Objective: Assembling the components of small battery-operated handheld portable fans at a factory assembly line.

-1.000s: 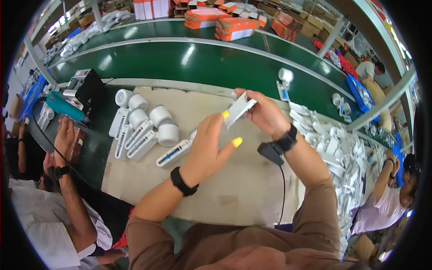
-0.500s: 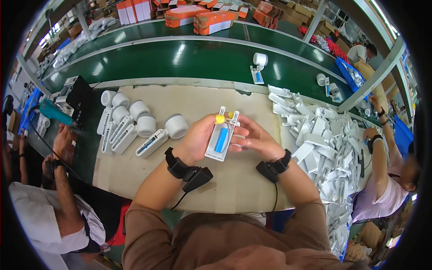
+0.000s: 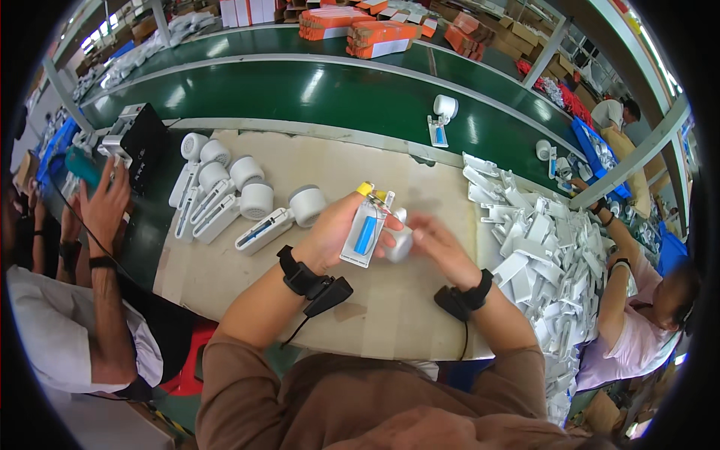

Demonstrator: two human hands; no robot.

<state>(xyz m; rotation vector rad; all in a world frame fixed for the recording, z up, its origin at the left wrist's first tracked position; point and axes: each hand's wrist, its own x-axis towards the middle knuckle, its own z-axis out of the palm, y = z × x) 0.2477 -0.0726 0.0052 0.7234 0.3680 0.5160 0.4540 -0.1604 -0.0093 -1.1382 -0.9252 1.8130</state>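
Note:
My left hand (image 3: pixel 341 225) is closed on a white plastic handle housing (image 3: pixel 354 249), its open side facing up. A blue cylindrical battery (image 3: pixel 365 235) lies inside it, and a yellow piece (image 3: pixel 365 188) shows at its top end by thin wires. Just right of the left fingertips is a white rounded head (image 3: pixel 399 241), slightly blurred; whether it is joined to the housing I cannot tell. My right hand (image 3: pixel 444 246) is beside that head, its fingers smeared by motion, so I cannot see whether they hold anything.
Several white round-headed units (image 3: pixel 255 199) lie left on the tan board (image 3: pixel 375 315). A heap of white plastic housings (image 3: pixel 536 255) covers the right side. Beyond runs a green conveyor (image 3: pixel 360 94) carrying another unit (image 3: pixel 442 116). People work at both sides; a teal power tool (image 3: pixel 81 166) is left.
My right hand has moved away from the housing to the right and blurs. The white rounded head now shows between the hands. My left hand keeps hold of the housing.

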